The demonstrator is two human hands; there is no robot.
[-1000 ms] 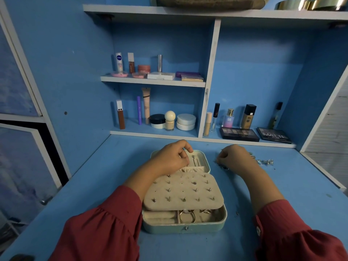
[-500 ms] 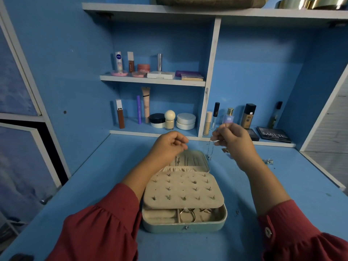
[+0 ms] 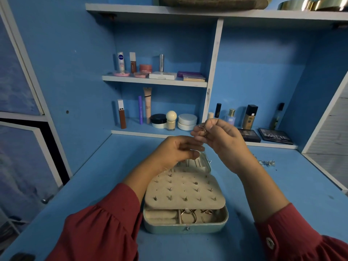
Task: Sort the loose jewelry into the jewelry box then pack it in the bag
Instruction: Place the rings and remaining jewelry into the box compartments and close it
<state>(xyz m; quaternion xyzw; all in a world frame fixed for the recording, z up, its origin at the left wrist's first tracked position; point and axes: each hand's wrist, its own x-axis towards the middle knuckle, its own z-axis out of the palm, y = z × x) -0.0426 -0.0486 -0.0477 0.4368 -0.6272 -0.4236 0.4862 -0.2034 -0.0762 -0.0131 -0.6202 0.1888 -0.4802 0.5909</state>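
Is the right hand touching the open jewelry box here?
Apart. The head view shows the right hand raised above the jewelry box, pinching a small jewelry piece, with blue desk visible between hand and box.

The right hand [image 3: 222, 140] pinches something small and metallic, too tiny and blurred to name. The left hand [image 3: 177, 151] covers part of the box lid [image 3: 199, 162]. The earring panel [image 3: 184, 191] hides most of the tray beneath. Loose jewelry [image 3: 268, 162] on the table [image 3: 282, 194] is an indistinct glint. The frame's bottom edge cuts both sleeves.
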